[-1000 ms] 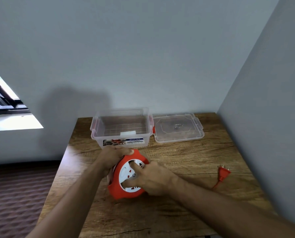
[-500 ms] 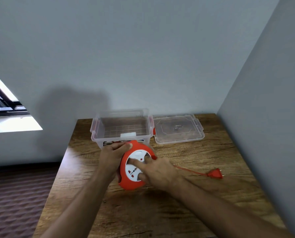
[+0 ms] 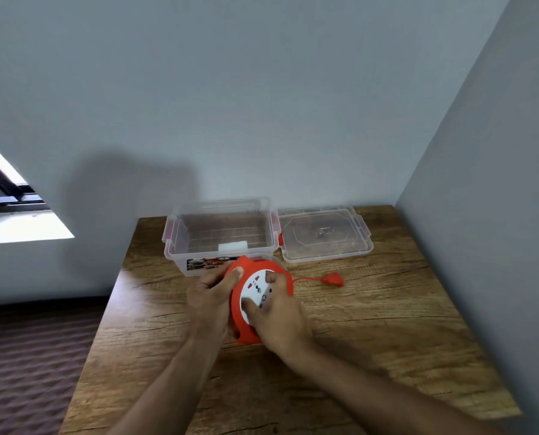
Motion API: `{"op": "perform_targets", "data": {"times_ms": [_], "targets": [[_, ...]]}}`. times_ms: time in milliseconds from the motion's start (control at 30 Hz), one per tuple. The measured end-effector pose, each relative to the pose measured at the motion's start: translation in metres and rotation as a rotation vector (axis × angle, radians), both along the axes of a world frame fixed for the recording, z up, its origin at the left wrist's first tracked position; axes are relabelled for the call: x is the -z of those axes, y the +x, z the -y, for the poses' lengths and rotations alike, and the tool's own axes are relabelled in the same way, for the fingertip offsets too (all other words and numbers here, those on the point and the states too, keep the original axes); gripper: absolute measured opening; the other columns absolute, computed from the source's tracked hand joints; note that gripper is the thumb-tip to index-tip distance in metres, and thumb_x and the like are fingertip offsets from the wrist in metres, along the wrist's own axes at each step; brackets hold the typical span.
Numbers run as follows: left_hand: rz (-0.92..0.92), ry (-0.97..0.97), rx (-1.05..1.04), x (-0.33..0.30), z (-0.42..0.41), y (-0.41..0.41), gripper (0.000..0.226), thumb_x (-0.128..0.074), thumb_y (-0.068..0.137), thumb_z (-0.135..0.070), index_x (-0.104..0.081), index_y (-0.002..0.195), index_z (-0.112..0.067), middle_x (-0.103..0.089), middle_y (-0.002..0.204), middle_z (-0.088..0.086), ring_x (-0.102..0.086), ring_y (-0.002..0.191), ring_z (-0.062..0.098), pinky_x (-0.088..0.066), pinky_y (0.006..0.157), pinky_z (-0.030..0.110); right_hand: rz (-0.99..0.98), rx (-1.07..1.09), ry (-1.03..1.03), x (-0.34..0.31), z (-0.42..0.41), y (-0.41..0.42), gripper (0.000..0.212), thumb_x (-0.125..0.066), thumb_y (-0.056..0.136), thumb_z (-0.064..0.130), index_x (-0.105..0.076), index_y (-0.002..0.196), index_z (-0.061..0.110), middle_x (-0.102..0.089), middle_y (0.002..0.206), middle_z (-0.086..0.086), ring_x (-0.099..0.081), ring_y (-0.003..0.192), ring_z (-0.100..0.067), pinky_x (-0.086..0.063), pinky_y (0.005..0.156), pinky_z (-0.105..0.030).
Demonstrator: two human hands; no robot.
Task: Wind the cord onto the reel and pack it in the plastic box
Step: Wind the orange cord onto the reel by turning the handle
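Head view: motion blur softened the orange plug (image 3: 333,280) and thin orange cord (image 3: 306,278). The round orange cord reel with white socket face (image 3: 255,296) stood on the wooden table (image 3: 387,324), before the clear plastic box (image 3: 221,237). The left hand (image 3: 210,301) clasped its rim; right hand (image 3: 276,318) fingers pressed its face, hiding the lower part.

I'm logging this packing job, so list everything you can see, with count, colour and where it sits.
box: one, clear plastic, open, back of the table
lid: one, clear, flat on the table just right of the box
reel: one, orange with a white socket face, in front of the box
cord: one, orange, running right from the reel
plug: one, orange, on the table right of the reel
table: one, wooden
left hand: grip on the reel's left edge
right hand: on the white face
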State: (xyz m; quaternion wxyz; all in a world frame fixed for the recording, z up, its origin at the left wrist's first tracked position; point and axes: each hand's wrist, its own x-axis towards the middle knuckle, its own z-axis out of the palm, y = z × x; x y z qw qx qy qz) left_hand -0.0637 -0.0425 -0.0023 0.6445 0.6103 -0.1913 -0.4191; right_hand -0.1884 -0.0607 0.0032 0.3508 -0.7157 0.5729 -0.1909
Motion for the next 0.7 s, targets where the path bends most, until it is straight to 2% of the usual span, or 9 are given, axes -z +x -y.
{"op": "perform_targets", "data": {"times_ms": [100, 167, 233, 300, 400, 467, 533, 600, 700], "targets": [[-0.001, 0.035, -0.004, 0.000, 0.002, -0.002, 0.018, -0.081, 0.083, -0.021, -0.081, 0.101, -0.020, -0.082, 0.094, 0.007, -0.080, 0.080, 0.033, -0.064, 0.071, 0.054, 0.263, 0.135, 0.323, -0.001, 0.001, 0.002, 0.059, -0.068, 0.089, 0.046, -0.032, 0.133, 0.034, -0.058, 0.130, -0.007, -0.073, 0.078, -0.029, -0.060, 0.052, -0.033], [-0.012, 0.081, 0.008, -0.001, 0.002, 0.003, 0.014, -0.079, 0.085, -0.019, -0.080, 0.099, -0.014, -0.082, 0.088, 0.011, -0.079, 0.075, 0.036, -0.065, 0.067, 0.051, 0.274, 0.102, 0.436, -0.011, -0.001, -0.006, 0.055, -0.064, 0.093, 0.041, -0.033, 0.138, 0.031, -0.055, 0.135, -0.007, -0.069, 0.054, -0.017, -0.057, 0.050, -0.027], [-0.025, 0.131, 0.068, -0.001, 0.001, 0.013, 0.015, -0.077, 0.087, -0.019, -0.078, 0.096, -0.007, -0.080, 0.088, 0.020, -0.077, 0.076, 0.040, -0.065, 0.065, 0.047, -0.025, -0.092, 0.223, -0.021, 0.000, -0.018, 0.051, -0.056, 0.097, 0.043, -0.035, 0.140, 0.027, -0.063, 0.125, -0.006, -0.067, 0.050, -0.013, -0.055, 0.058, -0.025], [-0.024, 0.165, 0.144, 0.000, -0.001, 0.024, 0.012, -0.075, 0.087, -0.018, -0.075, 0.092, -0.006, -0.078, 0.092, 0.026, -0.076, 0.071, 0.038, -0.064, 0.063, 0.044, -0.335, -0.314, -0.150, -0.032, 0.005, -0.029, 0.045, -0.051, 0.099, 0.040, -0.042, 0.140, 0.024, -0.069, 0.113, -0.004, -0.072, 0.073, -0.016, -0.057, 0.071, -0.031], [0.027, 0.194, 0.281, 0.000, -0.002, 0.033, 0.011, -0.074, 0.088, -0.015, -0.073, 0.094, -0.006, -0.076, 0.097, 0.031, -0.075, 0.070, 0.036, -0.064, 0.061, 0.041, -0.558, -0.783, -0.504, -0.040, 0.018, -0.040, 0.050, -0.054, 0.098, 0.030, -0.037, 0.145, 0.029, -0.060, 0.127, -0.011, -0.067, 0.093, -0.028, -0.058, 0.072, -0.042], [0.087, 0.201, 0.343, 0.000, -0.001, 0.035, 0.014, -0.074, 0.087, -0.013, -0.073, 0.097, -0.003, -0.076, 0.096, 0.031, -0.075, 0.075, 0.040, -0.064, 0.063, 0.044, -0.626, -1.065, -0.574, -0.038, 0.026, -0.044, 0.052, -0.058, 0.095, 0.025, -0.040, 0.143, 0.031, -0.047, 0.138, -0.014, -0.063, 0.101, -0.035, -0.057, 0.068, -0.045], [0.170, 0.225, 0.407, 0.001, 0.001, 0.035, 0.014, -0.074, 0.087, -0.015, -0.076, 0.094, -0.002, -0.078, 0.092, 0.027, -0.076, 0.080, 0.044, -0.063, 0.071, 0.049, -0.645, -1.211, -0.590, -0.034, 0.033, -0.047, 0.053, -0.060, 0.093, 0.023, -0.043, 0.142, 0.033, -0.040, 0.144, -0.015, -0.061, 0.102, -0.037, -0.056, 0.062, -0.042], [0.255, 0.280, 0.474, 0.002, 0.001, 0.036, 0.017, -0.074, 0.088, -0.020, -0.079, 0.089, -0.003, -0.079, 0.086, 0.024, -0.075, 0.083, 0.046, -0.063, 0.076, 0.051, -0.683, -1.289, -0.620, -0.031, 0.035, -0.047, 0.057, -0.057, 0.094, 0.021, -0.039, 0.145, 0.039, -0.033, 0.149, -0.016, -0.063, 0.087, -0.031, -0.050, 0.051, -0.035], [0.296, 0.342, 0.524, 0.003, 0.002, 0.039, 0.025, -0.074, 0.088, -0.025, -0.079, 0.089, 0.000, -0.078, 0.086, 0.025, -0.074, 0.085, 0.048, -0.062, 0.078, 0.052, -0.700, -1.338, -0.597, -0.024, 0.039, -0.047, 0.062, -0.057, 0.097, 0.024, -0.030, 0.149, 0.044, -0.026, 0.154, -0.017, -0.052, 0.063, -0.018, -0.050, 0.044, -0.029]]}}
